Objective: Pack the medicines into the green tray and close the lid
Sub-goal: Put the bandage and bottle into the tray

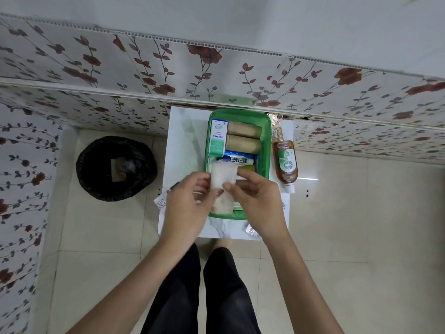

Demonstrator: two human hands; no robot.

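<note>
Packing well underway: green tray (pixel 266 150) on the small white desk (pixel 179 145) already holds the Optibex box (pixel 218 137), two tan bandage rolls (pixel 243 137) and a Cipladine tube (pixel 238 161); both grips, left hand (pixel 185 201) and right hand (pixel 257 198), pinch a white gauze packet (pixel 222 183) over the tray's 6 o'clock end. Left out: Dettol bottle (pixel 286 165) at tray's 3 o'clock, blister strip (pixel 251 229) at 5 o'clock, paper slip (pixel 160 203) at 8 o'clock. No lid seen, nothing blocks; black bin (pixel 115 168) at 9 o'clock on floor.

Single head cam, looks steeply down and forward from standing height over small table (pixel 178 141), wall behind
</note>
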